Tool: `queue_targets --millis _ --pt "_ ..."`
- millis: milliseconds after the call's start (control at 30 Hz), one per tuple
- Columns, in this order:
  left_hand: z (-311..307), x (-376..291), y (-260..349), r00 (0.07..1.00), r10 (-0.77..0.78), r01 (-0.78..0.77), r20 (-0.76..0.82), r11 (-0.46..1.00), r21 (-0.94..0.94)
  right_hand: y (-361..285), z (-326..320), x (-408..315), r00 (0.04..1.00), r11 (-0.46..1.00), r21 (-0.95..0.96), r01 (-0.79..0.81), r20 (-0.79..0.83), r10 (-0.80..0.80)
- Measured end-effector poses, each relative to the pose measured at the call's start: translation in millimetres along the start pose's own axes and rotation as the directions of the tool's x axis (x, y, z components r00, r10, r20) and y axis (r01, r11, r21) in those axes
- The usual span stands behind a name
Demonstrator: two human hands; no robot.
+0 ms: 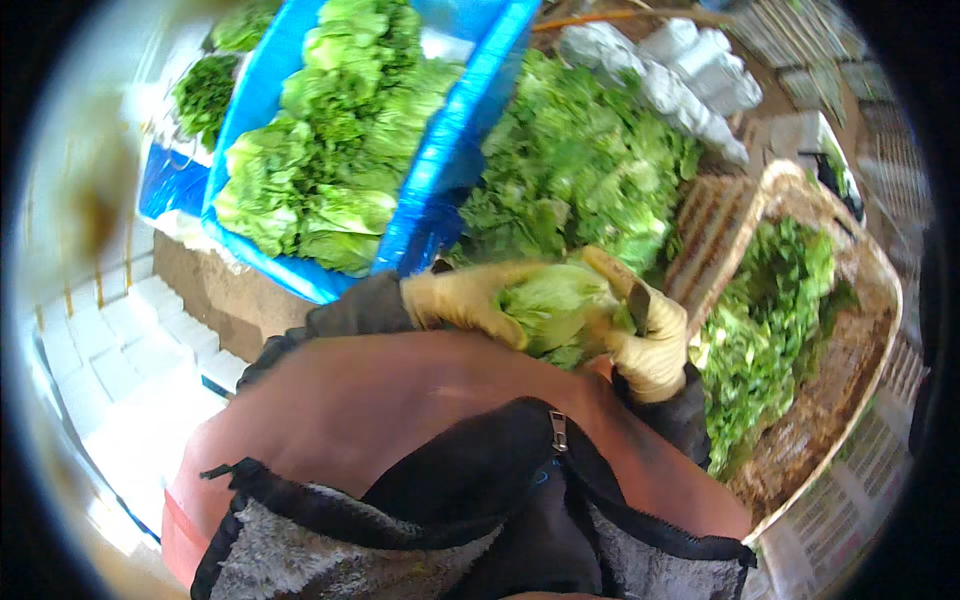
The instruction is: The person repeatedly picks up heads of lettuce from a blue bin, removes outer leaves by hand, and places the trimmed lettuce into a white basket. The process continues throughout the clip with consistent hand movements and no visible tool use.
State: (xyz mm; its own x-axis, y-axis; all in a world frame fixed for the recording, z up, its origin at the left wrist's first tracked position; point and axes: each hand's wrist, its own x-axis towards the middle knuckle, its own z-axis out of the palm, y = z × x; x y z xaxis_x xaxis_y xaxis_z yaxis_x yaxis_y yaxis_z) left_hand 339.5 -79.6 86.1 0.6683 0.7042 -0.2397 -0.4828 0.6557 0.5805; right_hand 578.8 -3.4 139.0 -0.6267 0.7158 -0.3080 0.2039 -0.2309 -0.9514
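Observation:
Both my hands, in cream-coloured work gloves, hold one head of leafy green lettuce [559, 307] in front of my apron. My left hand [472, 296] presses on its left side. On its right side is my right hand [649, 337], with the fingers curled around the leaves. Something thin and dark lies along the right glove's fingers; I cannot tell what it is. Just beyond the hands is a large heap of loose lettuce [585, 165]. A crate lined with blue plastic [442, 142] stands to the left, filled with rows of lettuce heads [360, 142].
At right, a dirty pale tub [832, 442] holds leafy greens [772, 337]. Silvery wrapped rolls [694, 67] lie behind the heap. White boxes [112, 345] are stacked at left. Another bunch of greens [204, 94] sits beyond the blue crate. Slatted crates [787, 34] stand at far right.

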Motion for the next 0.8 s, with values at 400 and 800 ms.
queue_targets --millis 400,800 --pt "-153.7 -152.5 112.3 0.696 0.69 0.155 -0.2 0.128 0.98 47.9 57.3 71.5 0.905 0.923 0.261 -0.283 -0.246 0.347" --pt "-240.7 -135.9 58.3 0.919 0.207 0.392 -0.336 -0.385 0.835 81.8 54.8 28.6 0.735 0.842 0.263 -0.471 -0.41 0.54"
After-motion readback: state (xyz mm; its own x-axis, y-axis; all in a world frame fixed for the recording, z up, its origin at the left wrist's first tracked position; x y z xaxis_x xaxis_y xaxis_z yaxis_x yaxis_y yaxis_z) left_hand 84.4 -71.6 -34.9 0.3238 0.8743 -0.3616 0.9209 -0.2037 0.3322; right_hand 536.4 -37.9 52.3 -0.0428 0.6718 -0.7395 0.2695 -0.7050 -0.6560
